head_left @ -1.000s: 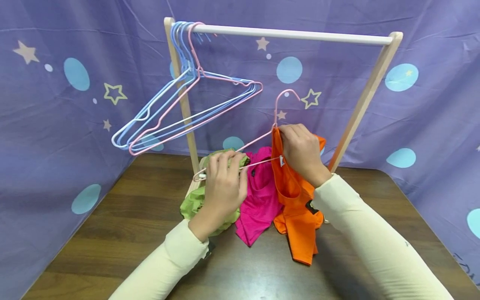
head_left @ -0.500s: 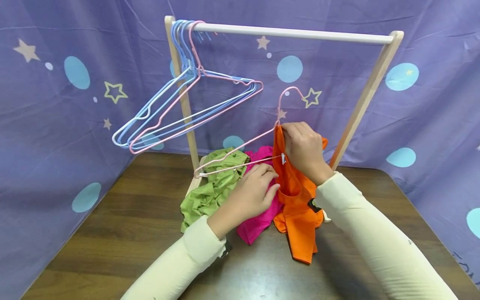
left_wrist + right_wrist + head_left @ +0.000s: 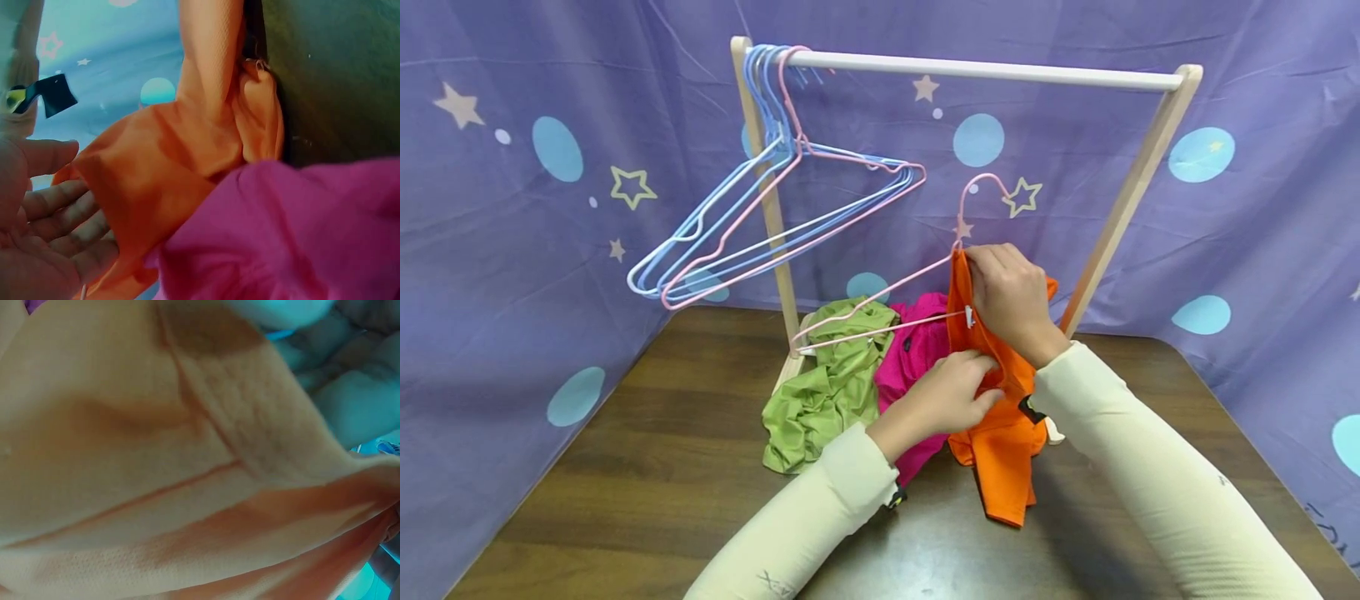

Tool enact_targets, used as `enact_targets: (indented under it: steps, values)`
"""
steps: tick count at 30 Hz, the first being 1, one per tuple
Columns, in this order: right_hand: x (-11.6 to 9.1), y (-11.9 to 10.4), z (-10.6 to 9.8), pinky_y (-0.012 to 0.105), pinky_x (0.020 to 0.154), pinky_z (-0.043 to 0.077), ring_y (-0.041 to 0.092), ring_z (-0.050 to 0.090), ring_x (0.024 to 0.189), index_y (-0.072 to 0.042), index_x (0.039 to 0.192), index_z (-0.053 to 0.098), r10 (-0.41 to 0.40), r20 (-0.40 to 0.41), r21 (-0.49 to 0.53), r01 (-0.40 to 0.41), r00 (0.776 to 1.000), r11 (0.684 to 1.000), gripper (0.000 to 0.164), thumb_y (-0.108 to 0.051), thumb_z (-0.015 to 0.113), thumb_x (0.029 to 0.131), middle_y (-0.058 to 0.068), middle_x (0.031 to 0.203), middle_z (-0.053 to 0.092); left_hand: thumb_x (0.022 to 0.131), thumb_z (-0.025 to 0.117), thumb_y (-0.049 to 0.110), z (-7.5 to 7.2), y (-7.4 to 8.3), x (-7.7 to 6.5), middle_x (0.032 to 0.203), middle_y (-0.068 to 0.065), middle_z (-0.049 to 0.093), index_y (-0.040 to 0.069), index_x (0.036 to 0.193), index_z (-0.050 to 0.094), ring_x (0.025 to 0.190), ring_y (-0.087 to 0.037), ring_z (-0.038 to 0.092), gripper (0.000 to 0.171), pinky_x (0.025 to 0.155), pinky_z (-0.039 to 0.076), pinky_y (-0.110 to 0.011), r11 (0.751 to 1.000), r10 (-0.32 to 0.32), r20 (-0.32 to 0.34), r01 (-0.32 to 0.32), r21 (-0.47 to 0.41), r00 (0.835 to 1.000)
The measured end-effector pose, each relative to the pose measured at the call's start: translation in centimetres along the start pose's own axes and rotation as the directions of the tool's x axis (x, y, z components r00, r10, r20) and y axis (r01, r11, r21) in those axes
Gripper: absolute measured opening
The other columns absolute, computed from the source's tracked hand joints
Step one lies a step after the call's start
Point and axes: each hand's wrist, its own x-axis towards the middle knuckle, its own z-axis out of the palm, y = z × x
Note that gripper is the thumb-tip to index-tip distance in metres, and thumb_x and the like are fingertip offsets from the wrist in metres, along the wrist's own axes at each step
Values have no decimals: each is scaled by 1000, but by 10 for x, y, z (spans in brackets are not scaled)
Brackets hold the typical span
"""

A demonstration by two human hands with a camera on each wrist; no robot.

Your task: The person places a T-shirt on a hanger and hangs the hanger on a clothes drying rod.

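My right hand (image 3: 1011, 296) pinches the upper edge of an orange shirt (image 3: 1003, 475) near the neck of a pink hanger (image 3: 917, 272). One side of the hanger goes into the shirt's opening; its other side sticks out bare to the left. My left hand (image 3: 951, 396), fingers loosely extended, is at the shirt's neckline. In the left wrist view its fingers (image 3: 69, 219) lie against the orange cloth (image 3: 150, 169), thumb apart. Orange fabric (image 3: 94, 394) fills most of the right wrist view.
A green garment (image 3: 827, 400) and a magenta garment (image 3: 917, 346) lie crumpled left of the shirt on the wooden table (image 3: 625, 467). Behind them stands a rack with a white rail (image 3: 1000, 70). Several blue, white and pink hangers (image 3: 790, 158) hang at its left end.
My left hand has let go of the hanger's left part and moved right to the orange shirt. My right hand has shifted only slightly right with shirt and hanger.
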Motion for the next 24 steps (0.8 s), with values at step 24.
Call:
enact_targets:
  steps: [24]
  values:
    - [-2,7,0,53,74,58,39,67,86,3,106,71,78,18,-31,-77,997,997,15,-6,60,101,18,97,73,101,62,8,-2,-13,-15,66,1,52,8,83,59,72,-19,60,18,64,45,-29,916,-333,-137,285,-282,933]
